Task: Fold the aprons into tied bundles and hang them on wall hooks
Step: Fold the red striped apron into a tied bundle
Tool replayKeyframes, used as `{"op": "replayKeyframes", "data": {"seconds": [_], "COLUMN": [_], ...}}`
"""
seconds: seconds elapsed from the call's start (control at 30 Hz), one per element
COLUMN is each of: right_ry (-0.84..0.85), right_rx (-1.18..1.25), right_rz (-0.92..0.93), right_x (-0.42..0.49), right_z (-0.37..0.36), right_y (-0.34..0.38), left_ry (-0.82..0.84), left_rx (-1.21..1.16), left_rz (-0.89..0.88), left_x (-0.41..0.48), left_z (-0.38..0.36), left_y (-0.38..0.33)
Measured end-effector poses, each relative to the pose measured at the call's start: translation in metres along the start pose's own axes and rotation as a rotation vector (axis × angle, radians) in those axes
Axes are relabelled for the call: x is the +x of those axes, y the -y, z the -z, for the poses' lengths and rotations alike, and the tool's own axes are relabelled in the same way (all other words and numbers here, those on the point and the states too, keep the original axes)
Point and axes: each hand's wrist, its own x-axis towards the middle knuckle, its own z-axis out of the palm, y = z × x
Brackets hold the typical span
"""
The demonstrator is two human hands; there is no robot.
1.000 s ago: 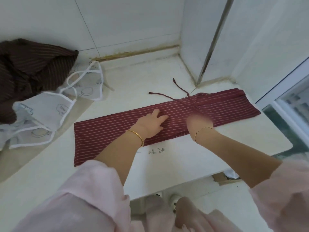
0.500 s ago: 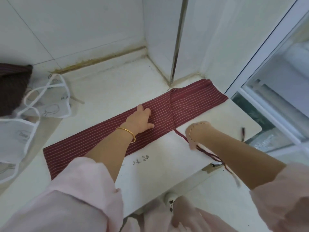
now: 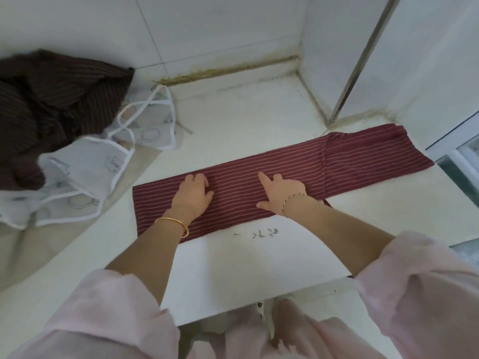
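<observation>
Folding is the step in hand. We have the red striped apron [image 3: 272, 182] laid as a long narrow band across the white counter [image 3: 246, 268], running from mid-counter up toward the window corner on the right. Our left hand [image 3: 193, 196] rests palm-down on the band near its left end, fingers loosely curled onto the cloth. Our right hand [image 3: 281, 194] rests flat beside it, toward the middle, forefinger and thumb spread. Neither hand grips anything; both lie open and press the fabric to the counter.

A short length of the apron's tie [image 3: 327, 202] shows at the band's near edge, just beside our right wrist. Where the rest of it runs cannot be seen.

We judge the band ready to be rolled or folded lengthwise. The next move calls for lifting one end, keeping the edges aligned, and leaving the tie free to wrap the bundle.

Two more aprons wait at the far left: a white printed apron [image 3: 85, 177] and, partly on top of it, a dark brown striped apron [image 3: 51, 104], both unfolded. No wall hooks are in view.
</observation>
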Motion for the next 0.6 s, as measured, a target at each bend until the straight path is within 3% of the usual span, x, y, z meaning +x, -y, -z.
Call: {"op": "replayKeyframes", "data": {"seconds": [0.17,0.27,0.5,0.6], "right_ry": [0.081,0.129,0.183,0.202], "right_rx": [0.081,0.119,0.21,0.291], "right_rz": [0.07,0.025,0.02,0.064], "right_x": [0.013,0.02,0.028,0.031], "right_z": [0.003,0.009,0.015,0.01], "right_y": [0.032,0.036,0.036,0.031], "left_ry": [-0.15,-0.161,-0.128,-0.185], "left_rx": [0.121,0.04,-0.206,-0.485], "left_rz": [0.47,0.685,0.746,0.798], "left_x": [-0.019,-0.032,-0.034,-0.032], "left_z": [0.01,0.013,0.024,0.025], "left_y": [0.053,0.073,0.079,0.084]}}
